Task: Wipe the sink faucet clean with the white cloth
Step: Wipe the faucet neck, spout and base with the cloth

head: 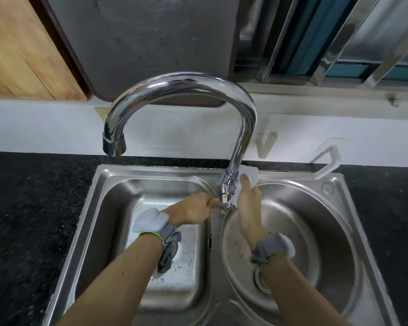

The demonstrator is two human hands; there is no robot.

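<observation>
A tall chrome gooseneck faucet [181,90] rises from the ridge between two steel sink bowls, its spout over the left bowl. My right hand [249,198] holds the white cloth [249,174] against the right side of the faucet's lower stem. My left hand [193,210] reaches in from the left, its fingers curled at the faucet's base [226,196], apparently around the handle there. Both wrists wear grey bands.
The double steel sink [104,182] sits in a black speckled counter [33,196]; the right bowl has a round drain [260,282]. White hooks [326,161] stick to the wall behind. A wooden board [21,50] leans at the back left, window bars at the back right.
</observation>
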